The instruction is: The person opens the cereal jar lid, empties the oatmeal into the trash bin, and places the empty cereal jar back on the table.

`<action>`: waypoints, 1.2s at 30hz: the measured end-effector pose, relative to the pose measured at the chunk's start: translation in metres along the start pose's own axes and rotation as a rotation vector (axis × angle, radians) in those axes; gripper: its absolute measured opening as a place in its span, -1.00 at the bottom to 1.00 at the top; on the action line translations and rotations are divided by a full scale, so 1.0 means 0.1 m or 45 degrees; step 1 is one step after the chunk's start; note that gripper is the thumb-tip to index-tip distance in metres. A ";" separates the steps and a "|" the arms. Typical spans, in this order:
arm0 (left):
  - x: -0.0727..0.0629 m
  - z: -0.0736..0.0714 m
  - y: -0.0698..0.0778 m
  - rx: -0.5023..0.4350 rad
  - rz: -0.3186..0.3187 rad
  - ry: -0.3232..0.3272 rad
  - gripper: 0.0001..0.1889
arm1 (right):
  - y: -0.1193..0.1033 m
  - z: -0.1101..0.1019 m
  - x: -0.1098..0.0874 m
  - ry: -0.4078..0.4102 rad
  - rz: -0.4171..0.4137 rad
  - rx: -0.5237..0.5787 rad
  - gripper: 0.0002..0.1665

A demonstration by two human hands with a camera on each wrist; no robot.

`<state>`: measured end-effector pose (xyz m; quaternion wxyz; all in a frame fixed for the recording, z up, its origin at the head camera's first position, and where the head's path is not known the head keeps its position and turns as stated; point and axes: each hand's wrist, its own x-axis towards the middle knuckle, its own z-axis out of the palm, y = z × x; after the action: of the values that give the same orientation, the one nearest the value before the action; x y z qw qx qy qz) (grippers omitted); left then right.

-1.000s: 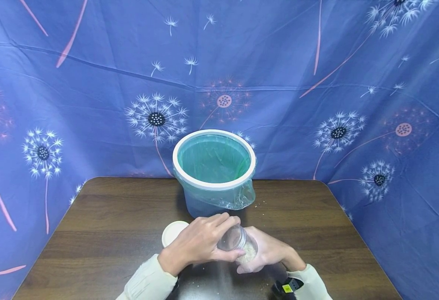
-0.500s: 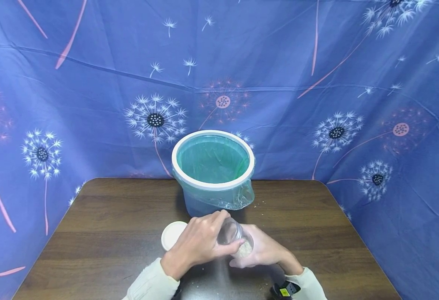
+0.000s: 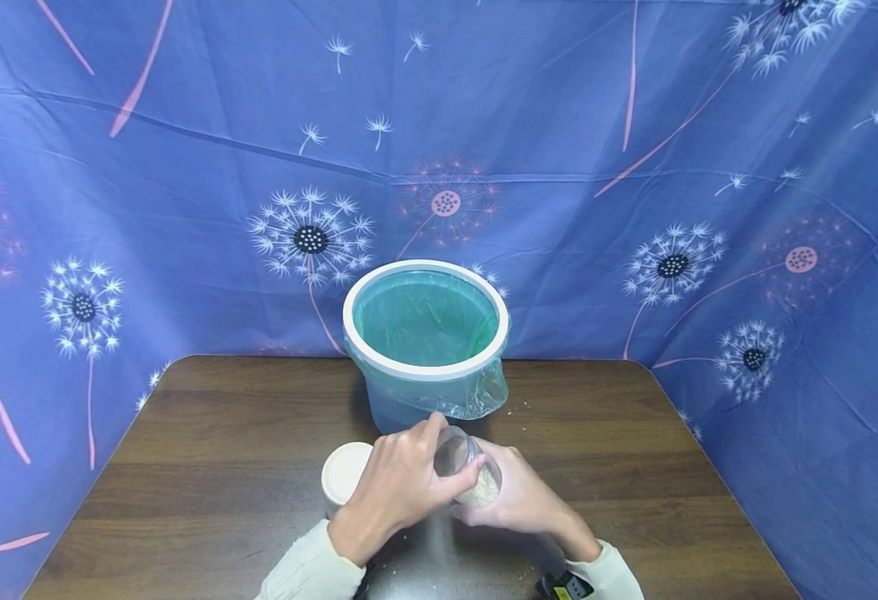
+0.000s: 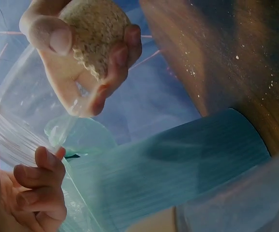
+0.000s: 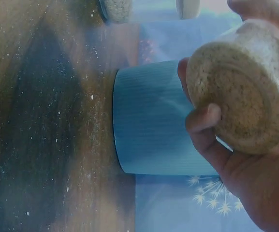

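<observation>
A clear jar, tilted, is held between my two hands in front of the bin. Pale grains lie at its base, which faces the right wrist camera. My right hand wraps its fingers and thumb round the grain-filled lower part. My left hand grips the threaded neck end with thumb and fingers; in the left wrist view its curled fingers show beside the threads. Left of the hands stands a second clear jar with a cream lid, partly covered by my left hand in the head view.
Behind the hands stands a blue bin with a white rim, lined with a green see-through bag that hangs over its side. Crumbs are scattered on the brown wooden table. A blue patterned cloth hangs behind.
Both hands have shifted a little left and away from me with the jar between them. The grip looks the same. More of the lidded jar now shows.
</observation>
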<state>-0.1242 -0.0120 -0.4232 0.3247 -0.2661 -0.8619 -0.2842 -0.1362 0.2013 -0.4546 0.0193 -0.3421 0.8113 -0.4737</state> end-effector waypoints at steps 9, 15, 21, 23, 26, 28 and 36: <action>0.01 0.00 0.03 0.033 -0.112 0.008 -0.53 | -0.01 0.09 -0.02 0.169 0.019 -0.143 -0.30; 0.00 0.01 0.06 0.083 -0.168 0.027 -0.54 | -0.05 0.12 -0.04 0.270 0.059 -0.288 -0.31; 0.00 0.02 0.10 0.154 -0.215 0.041 -0.50 | -0.06 0.16 -0.05 0.342 0.094 -0.417 -0.35; 0.00 0.01 0.10 0.176 -0.228 0.032 -0.49 | -0.06 0.17 -0.05 0.354 0.093 -0.442 -0.36; -0.01 0.00 0.10 0.207 -0.243 -0.010 -0.47 | -0.04 0.18 -0.05 0.356 0.089 -0.462 -0.37; -0.01 -0.01 0.10 0.219 -0.252 -0.050 -0.45 | -0.04 0.17 -0.05 0.349 0.094 -0.457 -0.36; -0.06 -0.10 0.04 0.136 -0.145 -0.167 -0.37 | 0.01 0.07 -0.03 0.228 0.075 -0.220 -0.32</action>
<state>-0.1140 -0.0177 -0.4196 0.2648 -0.2171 -0.9090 -0.2377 -0.1317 0.1980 -0.4601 -0.0688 -0.2747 0.8572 -0.4301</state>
